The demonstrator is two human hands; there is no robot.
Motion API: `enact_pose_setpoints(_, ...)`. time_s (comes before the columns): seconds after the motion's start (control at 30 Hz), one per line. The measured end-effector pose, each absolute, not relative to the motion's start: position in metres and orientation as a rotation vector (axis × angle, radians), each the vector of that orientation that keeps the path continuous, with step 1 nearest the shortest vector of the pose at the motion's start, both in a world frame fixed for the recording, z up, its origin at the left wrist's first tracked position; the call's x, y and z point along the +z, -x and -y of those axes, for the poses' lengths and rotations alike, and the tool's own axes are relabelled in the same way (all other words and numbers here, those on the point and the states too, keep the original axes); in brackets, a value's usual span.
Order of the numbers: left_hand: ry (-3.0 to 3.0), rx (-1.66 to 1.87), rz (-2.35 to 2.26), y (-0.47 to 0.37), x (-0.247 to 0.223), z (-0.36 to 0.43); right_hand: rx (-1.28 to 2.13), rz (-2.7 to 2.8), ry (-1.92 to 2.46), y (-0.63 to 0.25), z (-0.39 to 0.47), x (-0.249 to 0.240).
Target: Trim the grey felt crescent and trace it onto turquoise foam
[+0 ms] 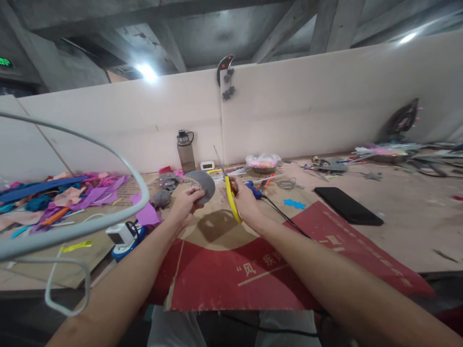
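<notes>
My left hand pinches a grey crescent-shaped piece by its lower edge, holding it above the red and brown cardboard sheet. To its right, my right hand grips scissors with yellow handles, their blades pointing up and away. A small gap separates the scissors from the grey piece. Just beyond my right hand lies a blue tool with a black cable. A blue flower-like cutout rests farther right on the cardboard.
Coloured scraps cover the left side. A white cable arches in front, near a plug adapter. A bottle and small clock stand by the partition. A black phone and bowl are right.
</notes>
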State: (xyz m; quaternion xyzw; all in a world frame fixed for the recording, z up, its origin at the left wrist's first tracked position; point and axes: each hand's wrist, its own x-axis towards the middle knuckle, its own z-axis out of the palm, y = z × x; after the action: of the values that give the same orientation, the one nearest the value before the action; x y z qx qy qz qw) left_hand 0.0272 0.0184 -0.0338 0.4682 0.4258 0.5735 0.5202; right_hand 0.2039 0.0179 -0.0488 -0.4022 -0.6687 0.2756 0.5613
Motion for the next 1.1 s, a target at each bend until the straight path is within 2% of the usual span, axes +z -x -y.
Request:
enact_pose_setpoints(0.17,-0.998,1.583,-1.090,-0.017,-0.030,-0.025,0.250,1.975,1.142,-0.209,-0.018,-0.049)
enact_pose_setpoints(0.33,-1.017,1.590,-1.053,-0.013,-0.028,-0.027,0.039,2.124,1.271,-0.208,-0.016,-0.051)
enact_pose_setpoints(1.1,-1.034,1.584,-0.862,-0.014,-0.023,-0.022,-0.336,2.264,1.432,-0.215,-0.017,-0.044)
